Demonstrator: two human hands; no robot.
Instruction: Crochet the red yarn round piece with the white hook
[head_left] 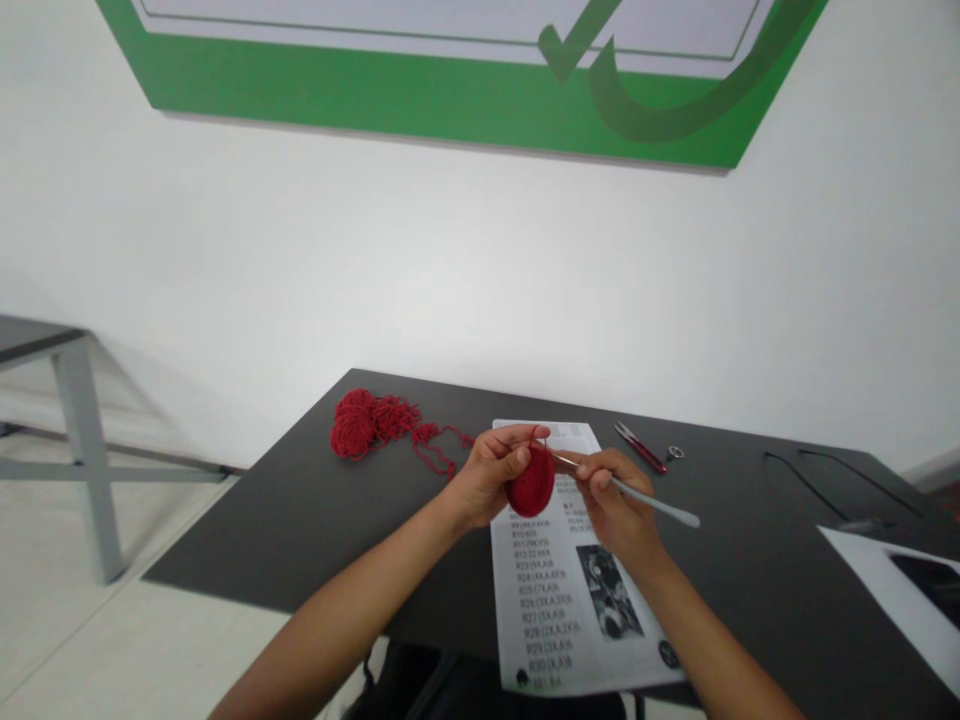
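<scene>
My left hand (491, 472) pinches a small round red crocheted piece (531, 485) over the dark table (300, 520). A strand of red yarn runs over its fingers. My right hand (611, 500) grips a light grey crochet hook (652, 503), its tip at the edge of the red piece. Both hands hover above a printed pattern sheet (570, 590) with rows of text and a photo. A loose ball of red yarn (367, 425) lies on the table to the left, its strand trailing toward my left hand.
Small red-handled snips (640, 447) and a tiny metal ring (676, 452) lie beyond the sheet. A black cable (825, 485) and another printed paper (900, 590) sit at the right. A grey table leg (86, 450) stands at far left. A white wall with a green sign is behind.
</scene>
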